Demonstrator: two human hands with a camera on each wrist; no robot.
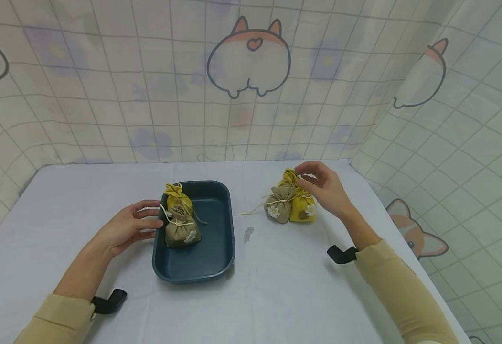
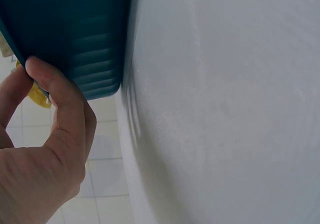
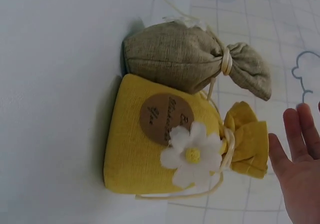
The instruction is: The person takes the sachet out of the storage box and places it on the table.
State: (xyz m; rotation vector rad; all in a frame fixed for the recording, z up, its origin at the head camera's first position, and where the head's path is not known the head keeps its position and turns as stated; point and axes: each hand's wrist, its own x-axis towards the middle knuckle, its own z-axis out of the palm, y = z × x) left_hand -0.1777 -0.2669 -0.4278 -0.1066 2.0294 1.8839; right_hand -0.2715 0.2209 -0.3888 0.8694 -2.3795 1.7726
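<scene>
A dark teal tray [image 1: 209, 260] stands left of centre on the table. Inside, along its left side, a yellow drawstring pouch [image 1: 174, 195] sits behind a beige drawstring pouch [image 1: 182, 234] with a white flower. My left hand [image 1: 132, 222] holds the tray's left rim, fingertips against the wall in the left wrist view. To the right, a beige pouch [image 1: 278, 208] and a yellow pouch [image 1: 303, 210] stand before another yellow pouch [image 1: 288, 176]. My right hand [image 1: 324, 186] hovers with loosely extended fingers beside the rear pouch's top; contact is unclear.
A white cloth covers the table [image 1: 285, 286], with a grey spot [image 1: 248, 234] right of the tray. Behind and to the right hangs a checked curtain [image 1: 169, 110] with cartoon dogs. Black wrist mounts [image 1: 111, 302] jut from both sleeves.
</scene>
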